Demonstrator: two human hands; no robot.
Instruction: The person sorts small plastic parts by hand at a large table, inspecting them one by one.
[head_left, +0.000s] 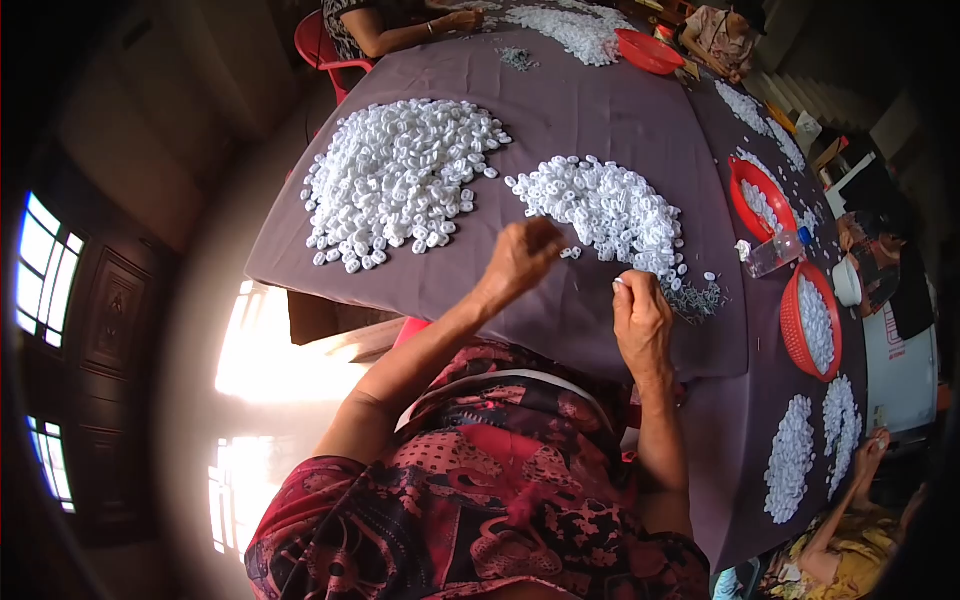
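Observation:
My left hand (522, 256) hovers with its fingers bunched at the near edge of a pile of small white plastic pieces (612, 208). Whatever sits inside those fingers is hidden. My right hand (641, 322) is a little nearer to me and pinches a small white piece (619, 283) at its fingertips. Just right of that hand lies a small heap of grey metal bits (702, 298). A larger pile of white pieces (398, 178) spreads over the left side of the purple tablecloth (590, 110).
Red baskets of white pieces (812, 322) (760, 195) and a plastic bottle (773, 254) stand at the right. Another red basket (648, 50) sits at the far end. Other people work at the far side (400, 30) and lower right (850, 530). A red chair (318, 48) stands far left.

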